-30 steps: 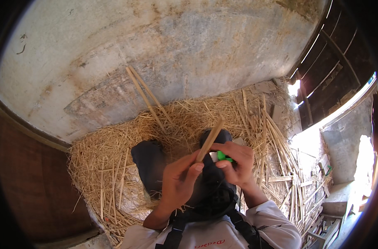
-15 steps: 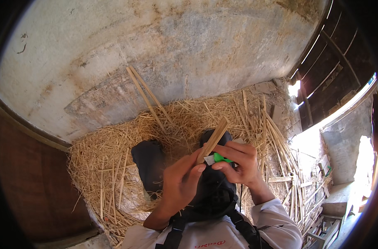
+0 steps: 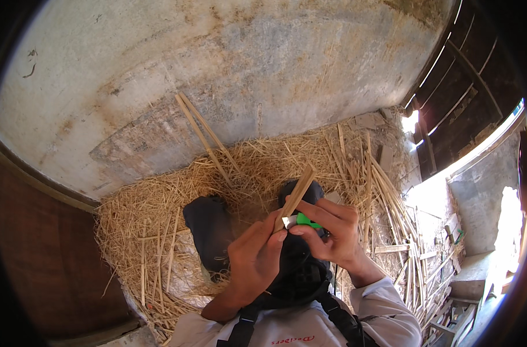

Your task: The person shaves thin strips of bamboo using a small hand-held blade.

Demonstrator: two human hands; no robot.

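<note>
Both hands are over my legs point(image 3: 203, 228), low centre in the head view. My left hand point(image 3: 253, 260) is closed on a short, flat strip of pale split bamboo or wood point(image 3: 300, 184), which slants up and to the right. My right hand point(image 3: 332, 234) grips a small green-handled blade tool point(image 3: 307, 221). Its pale metal tip lies against the lower part of the strip, and my right forefinger is up by the strip's edge. Part of the tool is hidden by my fingers.
Loose straw point(image 3: 142, 205) surrounds me. Long strips point(image 3: 381, 188) lie piled on the right, and two others point(image 3: 204, 134) lean on the stained wall point(image 3: 246, 63). A dark wooden panel point(image 3: 49, 231) is at left, slatted boards point(image 3: 460, 87) and a bright opening at right.
My right hand has shifted a little left and up, bringing the blade from beside the strip onto it. The strip's top has moved slightly right and down.
</note>
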